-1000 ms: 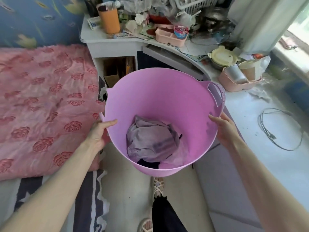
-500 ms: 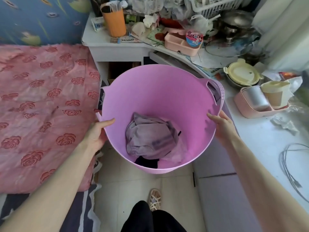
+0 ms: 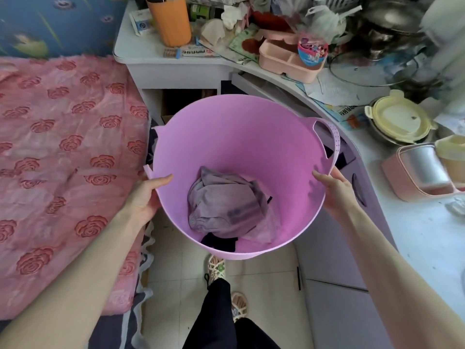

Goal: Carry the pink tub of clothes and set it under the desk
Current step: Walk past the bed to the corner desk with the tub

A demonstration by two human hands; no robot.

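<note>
The pink tub [image 3: 241,137] hangs in the air above the tiled floor, in the gap between the bed and the desk. Crumpled purple clothes [image 3: 226,205] and a dark garment lie at its bottom. My left hand [image 3: 147,195] grips the left rim, thumb inside the tub. My right hand [image 3: 334,190] grips the right rim just below the looped handle. The white curved desk [image 3: 176,64] stands behind and to the right of the tub, with a dark opening below its top.
A bed with a pink rose cover [image 3: 63,159] fills the left. The desk top is crowded: an orange cup [image 3: 171,21], pink trays [image 3: 286,56], a yellow lidded bowl [image 3: 400,119], pots. My feet in sandals [image 3: 217,268] stand on the tiles. Purple cabinet fronts [image 3: 334,260] line the right.
The tub and both hands have moved closer to the desk; the desk now looms larger and its far right part has slid out of view. Both grips are unchanged.
</note>
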